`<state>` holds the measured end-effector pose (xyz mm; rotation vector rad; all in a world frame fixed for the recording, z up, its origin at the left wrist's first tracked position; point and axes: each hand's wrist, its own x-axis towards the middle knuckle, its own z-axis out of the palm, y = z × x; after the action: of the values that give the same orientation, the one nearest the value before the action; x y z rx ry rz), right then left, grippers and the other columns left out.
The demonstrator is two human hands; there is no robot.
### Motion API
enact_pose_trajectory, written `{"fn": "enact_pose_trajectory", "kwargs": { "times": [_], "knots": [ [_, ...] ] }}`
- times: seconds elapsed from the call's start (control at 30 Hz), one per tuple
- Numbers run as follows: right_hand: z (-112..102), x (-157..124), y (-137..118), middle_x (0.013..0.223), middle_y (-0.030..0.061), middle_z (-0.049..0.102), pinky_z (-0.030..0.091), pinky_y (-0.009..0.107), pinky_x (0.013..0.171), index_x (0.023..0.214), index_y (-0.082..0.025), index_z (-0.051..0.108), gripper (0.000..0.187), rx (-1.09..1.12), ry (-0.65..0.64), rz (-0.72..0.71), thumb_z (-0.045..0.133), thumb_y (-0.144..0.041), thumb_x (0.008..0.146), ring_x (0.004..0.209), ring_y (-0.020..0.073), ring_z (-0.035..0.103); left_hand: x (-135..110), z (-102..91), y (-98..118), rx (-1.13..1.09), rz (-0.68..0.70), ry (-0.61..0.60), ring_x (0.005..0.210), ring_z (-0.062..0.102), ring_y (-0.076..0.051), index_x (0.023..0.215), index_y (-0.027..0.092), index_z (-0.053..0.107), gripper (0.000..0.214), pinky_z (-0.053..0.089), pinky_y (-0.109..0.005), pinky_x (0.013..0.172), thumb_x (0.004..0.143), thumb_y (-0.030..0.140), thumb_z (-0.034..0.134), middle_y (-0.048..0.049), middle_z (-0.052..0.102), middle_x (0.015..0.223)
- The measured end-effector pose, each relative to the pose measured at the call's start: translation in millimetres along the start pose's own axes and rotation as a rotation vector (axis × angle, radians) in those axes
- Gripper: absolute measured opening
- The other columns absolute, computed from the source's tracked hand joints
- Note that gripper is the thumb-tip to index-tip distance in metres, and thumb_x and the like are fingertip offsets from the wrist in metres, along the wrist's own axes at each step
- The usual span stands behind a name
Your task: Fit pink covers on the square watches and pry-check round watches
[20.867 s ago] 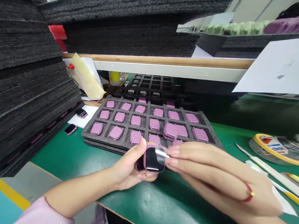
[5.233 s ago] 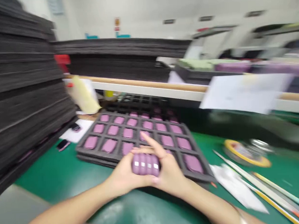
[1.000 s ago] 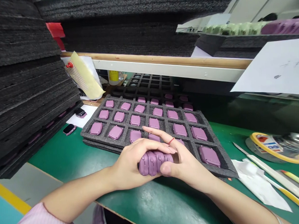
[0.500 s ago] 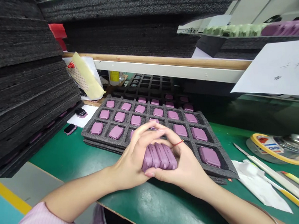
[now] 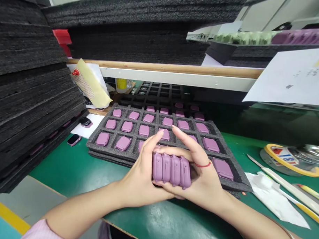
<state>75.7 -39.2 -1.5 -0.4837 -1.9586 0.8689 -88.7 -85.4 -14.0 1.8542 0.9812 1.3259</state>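
Note:
Several purple watch cases [image 5: 171, 169] stand side by side in a row, held between my two hands above the table's front part. My left hand [image 5: 142, 174] presses on the left end of the row, and my right hand [image 5: 203, 172] cups the right end and its underside. The narrow sides of the cases face me. Just beyond my hands lies a dark grey foam tray [image 5: 115, 129] with a purple watch case in many of its compartments. My hands hide some compartments in the tray's middle.
Two dark-screened watches [image 5: 74, 139] lie left of the tray. Tall stacks of black foam trays [image 5: 27, 85] rise at far left, more on the shelf [image 5: 173, 76]. On the right are a knife [image 5: 284, 179], tissue [image 5: 277, 199] and a round clear container [image 5: 286, 160].
The row of cases has been tipped so that more of the narrow sides shows. My upper fingers have lifted and spread from over the row. The view has shifted slightly.

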Motion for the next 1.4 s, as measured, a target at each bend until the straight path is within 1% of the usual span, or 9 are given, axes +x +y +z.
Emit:
{"fn": "enact_pose_trajectory", "kwargs": {
  "times": [0.13,0.3,0.43,0.57,0.7,0.8,1.07,1.33,1.4],
  "knots": [
    [-2,3,2,0.123,0.0077,0.071,0.052,0.047,0.109,0.159,-0.03,0.021,0.098,-0.071,-0.03,-0.093,0.081,-0.026,0.081,0.118,0.0276,0.068,2,-3.0,7,-0.413,-0.326,-0.007,0.144,0.04,-0.034,0.156,0.034,0.014,0.127,0.036,-0.052,0.116,0.059,0.033,0.095,-0.0151,0.037,0.155],
    [1,7,3,0.131,0.0085,0.068,0.052,0.045,0.106,0.161,-0.032,0.011,0.094,-0.178,-0.185,-0.19,0.07,-0.022,0.088,0.122,0.0245,0.065,7,-0.5,9,-0.65,-0.511,0.065,0.117,0.062,-0.026,0.117,0.017,0.063,0.064,0.048,-0.038,0.103,0.064,0.039,0.092,-0.0107,0.067,0.121],
    [-2,8,-2,0.133,0.0092,0.065,0.045,0.047,0.111,0.159,-0.029,0.019,0.093,-0.255,-0.26,-0.128,0.07,-0.014,0.083,0.126,0.0238,0.06,6,2.7,11,-0.802,-0.7,0.065,0.08,0.067,-0.014,0.095,0.015,0.07,0.041,0.054,-0.023,0.074,0.067,0.035,0.091,-0.0029,0.071,0.083],
    [-16,13,-11,0.132,0.0086,0.064,0.051,0.04,0.106,0.146,-0.027,0.04,0.08,-0.126,-0.215,0.007,0.08,-0.016,0.077,0.122,0.0213,0.062,7,-0.1,12,-1.035,-0.814,0.195,0.078,0.071,-0.015,0.098,0.017,0.073,0.038,0.055,-0.018,0.066,0.068,0.032,0.091,-0.0038,0.074,0.084],
    [-27,21,-16,0.121,0.0067,0.069,0.058,0.03,0.087,0.099,-0.022,0.064,0.031,0.011,-0.154,0.037,0.083,-0.018,0.075,0.109,0.0192,0.068,10,-2.9,12,-1.129,-0.838,0.26,0.089,0.075,-0.021,0.091,0.015,0.075,0.034,0.059,-0.022,0.074,0.065,0.029,0.092,-0.0075,0.076,0.088],
    [-30,25,-16,0.12,0.0065,0.071,0.058,0.024,0.068,0.084,-0.02,0.066,0.021,0.102,-0.183,0.083,0.084,-0.018,0.074,0.091,0.0154,0.071,9,-2.9,13,-1.126,-0.833,0.242,0.091,0.075,-0.024,0.094,0.014,0.075,0.037,0.061,-0.024,0.075,0.065,0.029,0.093,-0.0095,0.077,0.092],
    [-35,28,-11,0.113,0.0059,0.075,0.059,0.035,0.089,0.077,-0.021,0.074,0.013,0.142,-0.162,0.11,0.086,-0.025,0.074,0.099,0.0207,0.073,6,-3.7,15,-1.024,-0.853,0.259,0.079,0.072,-0.015,0.107,0.019,0.072,0.043,0.062,-0.022,0.069,0.07,0.032,0.09,-0.0045,0.075,0.093],
    [-29,16,-26,0.086,0.001,0.076,0.063,0.035,0.079,0.085,-0.027,0.068,0.012,0.051,0.361,-0.1,0.067,-0.018,0.092,0.082,0.0179,0.074,6,-3.7,7,-1.191,-0.688,0.033,0.085,0.076,-0.019,0.102,0.018,0.072,0.035,0.054,-0.012,0.051,0.077,0.039,0.084,-0.0075,0.076,0.102],
    [-28,13,-28,0.098,0.0019,0.075,0.062,0.035,0.086,0.093,-0.028,0.067,0.008,0.068,0.325,-0.08,0.067,-0.02,0.093,0.093,0.0182,0.074,6,-4.4,5,-1.25,-0.621,-0.019,0.086,0.076,-0.019,0.103,0.018,0.072,0.034,0.054,-0.012,0.05,0.079,0.041,0.082,-0.0088,0.076,0.105]
  ]
}}
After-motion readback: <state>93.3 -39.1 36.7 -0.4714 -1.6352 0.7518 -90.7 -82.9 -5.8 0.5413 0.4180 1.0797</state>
